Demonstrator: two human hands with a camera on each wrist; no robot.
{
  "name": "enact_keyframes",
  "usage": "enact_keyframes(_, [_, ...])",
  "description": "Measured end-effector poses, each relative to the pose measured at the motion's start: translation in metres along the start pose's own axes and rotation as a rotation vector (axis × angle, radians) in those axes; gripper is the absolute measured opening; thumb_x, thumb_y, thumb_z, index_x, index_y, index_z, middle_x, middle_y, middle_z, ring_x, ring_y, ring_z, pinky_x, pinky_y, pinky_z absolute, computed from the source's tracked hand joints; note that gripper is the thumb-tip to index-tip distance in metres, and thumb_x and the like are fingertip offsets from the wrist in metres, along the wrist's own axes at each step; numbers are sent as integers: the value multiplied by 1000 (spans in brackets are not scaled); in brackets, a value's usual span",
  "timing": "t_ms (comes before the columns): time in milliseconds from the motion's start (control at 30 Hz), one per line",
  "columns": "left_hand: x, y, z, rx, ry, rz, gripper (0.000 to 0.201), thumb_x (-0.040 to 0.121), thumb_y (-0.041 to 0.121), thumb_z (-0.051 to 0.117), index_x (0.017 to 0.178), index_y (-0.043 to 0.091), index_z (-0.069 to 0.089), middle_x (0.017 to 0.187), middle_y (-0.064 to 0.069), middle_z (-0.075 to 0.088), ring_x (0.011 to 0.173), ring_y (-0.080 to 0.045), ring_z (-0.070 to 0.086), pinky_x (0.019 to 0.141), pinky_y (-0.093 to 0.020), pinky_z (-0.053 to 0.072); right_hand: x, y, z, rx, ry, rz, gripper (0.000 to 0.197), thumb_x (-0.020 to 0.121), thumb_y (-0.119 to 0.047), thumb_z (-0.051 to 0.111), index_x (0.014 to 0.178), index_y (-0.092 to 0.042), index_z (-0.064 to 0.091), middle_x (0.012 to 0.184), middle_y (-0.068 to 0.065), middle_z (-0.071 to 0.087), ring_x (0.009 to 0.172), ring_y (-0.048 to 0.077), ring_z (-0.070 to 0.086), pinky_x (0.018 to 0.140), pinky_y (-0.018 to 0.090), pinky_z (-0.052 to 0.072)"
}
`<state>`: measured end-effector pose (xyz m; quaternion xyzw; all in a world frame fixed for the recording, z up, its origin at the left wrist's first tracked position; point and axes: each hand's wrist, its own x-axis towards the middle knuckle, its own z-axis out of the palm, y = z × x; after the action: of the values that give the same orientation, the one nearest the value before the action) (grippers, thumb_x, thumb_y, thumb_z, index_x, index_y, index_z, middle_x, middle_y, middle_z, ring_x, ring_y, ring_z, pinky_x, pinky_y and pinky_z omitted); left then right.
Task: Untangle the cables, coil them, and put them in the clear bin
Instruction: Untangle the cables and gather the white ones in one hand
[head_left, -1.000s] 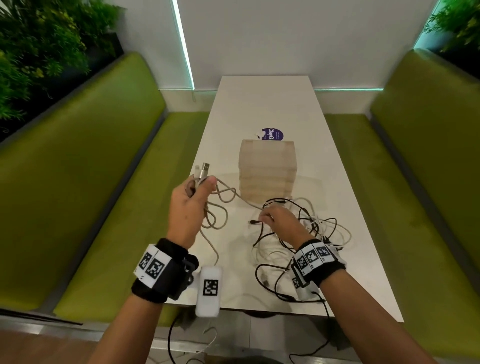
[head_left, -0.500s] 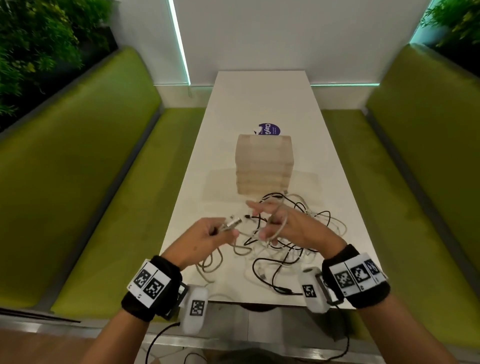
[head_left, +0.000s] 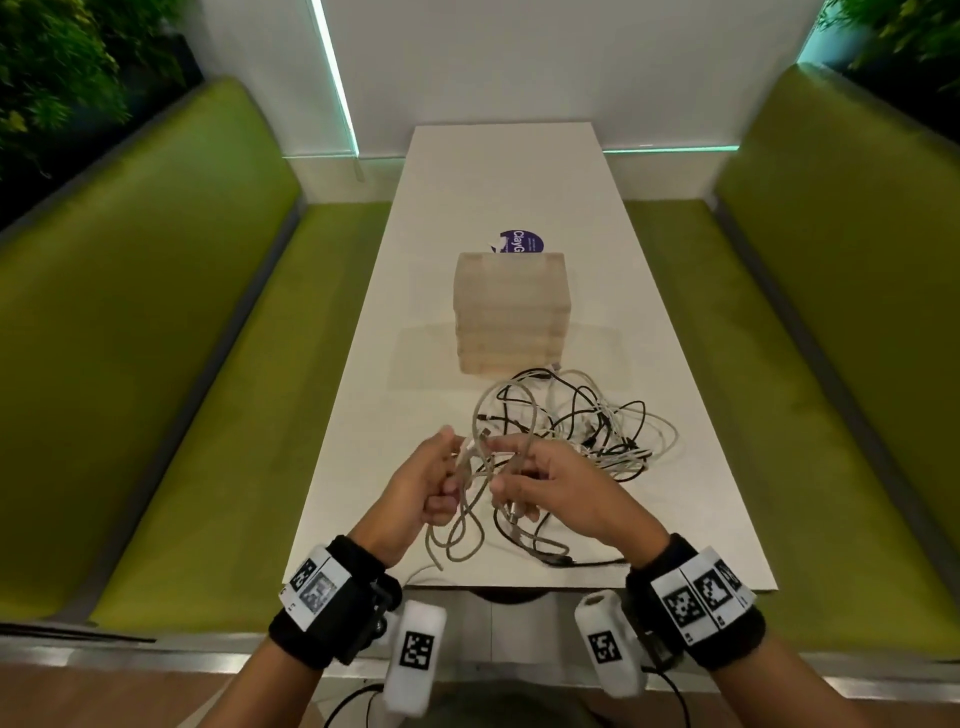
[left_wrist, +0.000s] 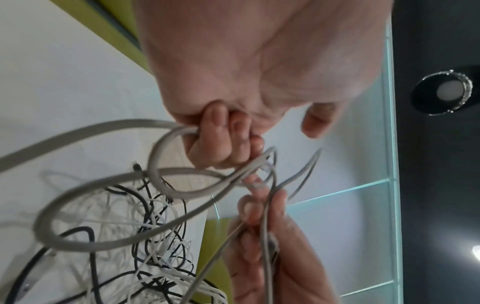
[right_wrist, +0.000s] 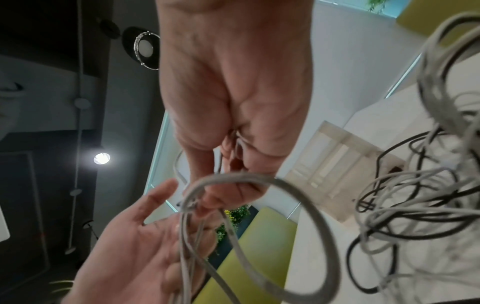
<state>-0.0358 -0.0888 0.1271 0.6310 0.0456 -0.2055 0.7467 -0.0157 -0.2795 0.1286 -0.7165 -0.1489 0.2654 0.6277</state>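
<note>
Both hands work above the near end of the long white tabletop (head_left: 509, 182), raising one thick grey round-sheathed cable (head_left: 470, 525) clear of the heap so that, by appearance, its loops can be gathered without catching the others. The left hand (head_left: 421, 493) has its lower fingers (left_wrist: 221, 139) curled around several grey strands, while its upper fingers reach out loosely toward the other hand. The right hand (head_left: 561, 488) is likewise closed on the same cable: its fingers pinch a bundle of strands, and one wide loop arches up in front of it. The cable's lower turns hang slack toward the tabletop's near edge.

The remaining tangle of thin black and white cables (head_left: 587, 421) lies on the tabletop beyond the hands, just in front of the clear ribbed plastic bin (head_left: 511, 312), which stands upright in mid-table. No cable can be seen inside the bin. Coiling of the first cable appears under way; the tangle remains unsorted.
</note>
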Motion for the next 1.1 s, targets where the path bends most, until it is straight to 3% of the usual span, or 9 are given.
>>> enact_keyframes(133, [1,5,-18,-36,130,106,24,98,26,39,100,9,55,60,8,29,45,-5,19,39,-15,19,-15,28,-1,-182,-81,56,16,91,-16,62,107,-17,62,88,6,69,73,8,62,66,29,52])
enact_keyframes(267, [0,11,-29,-93,204,160,21,101,16,38,92,10,56,61,5,27,47,-7,20,41,-17,22,-23,66,16,-499,-311,130,14,92,-21,58,105,-16,62,87,-9,62,71,-4,56,65,12,44])
enact_keyframes(367, [1,10,-22,-59,186,172,23,102,16,37,91,11,56,60,6,30,48,-8,20,44,-19,20,-21,90,30,-547,-314,146,14,93,-25,57,107,-23,60,84,-14,60,71,-5,55,68,12,43])
enact_keyframes(500, [3,3,-12,-15,144,163,22,102,16,37,93,10,56,61,6,31,48,-8,22,46,-18,21,-16,108,34,-577,-252,162,21,94,-25,55,115,-26,54,92,-5,62,78,9,58,78,25,49])
enact_keyframes(600, [4,2,-10,15,122,169,21,102,18,37,93,10,55,62,5,31,49,-8,23,46,-17,24,-15,116,33,-644,-293,121,58,93,-19,56,143,-34,30,96,3,66,81,11,58,81,25,46])
enact_keyframes(667, [3,2,-11,44,109,173,22,102,19,37,91,10,53,62,4,32,49,-8,24,47,-17,26,-15,121,32,-670,-330,148,77,91,-17,60,149,-36,14,102,5,65,85,11,58,84,25,45])
enact_keyframes(867, [1,-2,-17,52,67,183,23,99,25,42,82,13,52,61,6,45,48,-6,30,48,-16,31,-18,119,27,-891,-492,150,66,86,-2,61,145,-18,35,133,5,49,113,18,54,92,27,45])
enact_keyframes(967, [-1,-2,-17,24,31,194,21,93,28,43,82,12,52,60,4,46,47,-6,30,47,-16,30,-22,113,15,-879,-402,112,52,88,0,53,137,-17,48,131,4,53,114,17,54,96,27,44])
enact_keyframes(1100, [-2,-2,-14,-2,12,214,20,93,27,42,82,11,50,59,4,47,47,-6,30,47,-16,28,-19,115,-10,-877,-65,196,31,89,-13,59,120,-17,60,119,3,57,107,17,55,88,24,42])
